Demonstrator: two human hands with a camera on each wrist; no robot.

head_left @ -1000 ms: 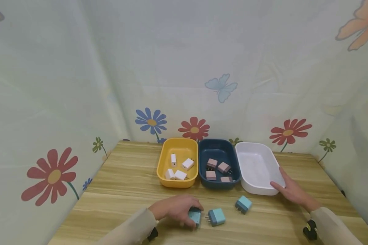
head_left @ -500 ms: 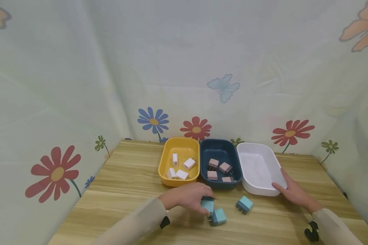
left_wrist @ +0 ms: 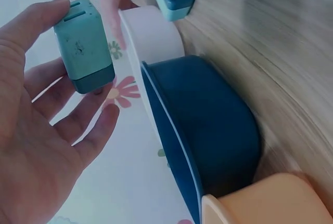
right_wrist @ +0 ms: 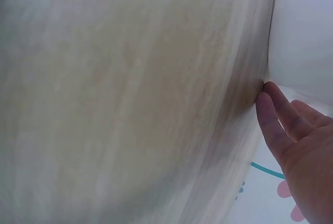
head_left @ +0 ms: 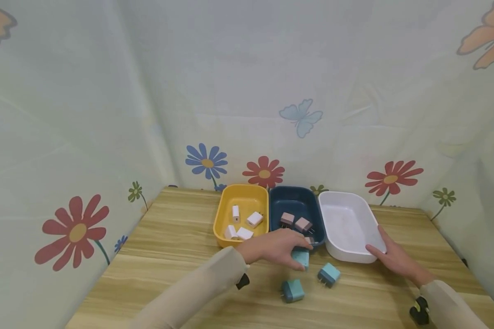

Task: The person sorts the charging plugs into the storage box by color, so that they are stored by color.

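Observation:
My left hand (head_left: pixel 280 246) pinches a teal charger plug (left_wrist: pixel 86 42) between thumb and fingertips, above the table just in front of the navy bin (head_left: pixel 296 198). In the left wrist view, the plug's lighter end with two slots faces up by the thumb. Two more teal charger plugs lie on the table: one (head_left: pixel 293 291) nearer the front, the other (head_left: pixel 329 274) to its right. At the white bin's (head_left: pixel 347 224) near right corner, my right hand (head_left: pixel 397 260) rests with fairly straight fingers against its side; the right wrist view shows the fingertips low by its base.
Left of the navy bin, touching it, stands a yellow bin (head_left: pixel 240 194) with several white charger plugs (head_left: pixel 254 220). Pinkish charger plugs (head_left: pixel 303 224) lie inside the navy bin, partly behind my left hand. A flowered cloth (head_left: pixel 230 91) hangs behind the wooden table (head_left: pixel 169 242).
My left hand has lifted the leftmost teal charger plug and carried it right and away from me, past the second plug, to the navy bin's front. The right hand stays at the white bin.

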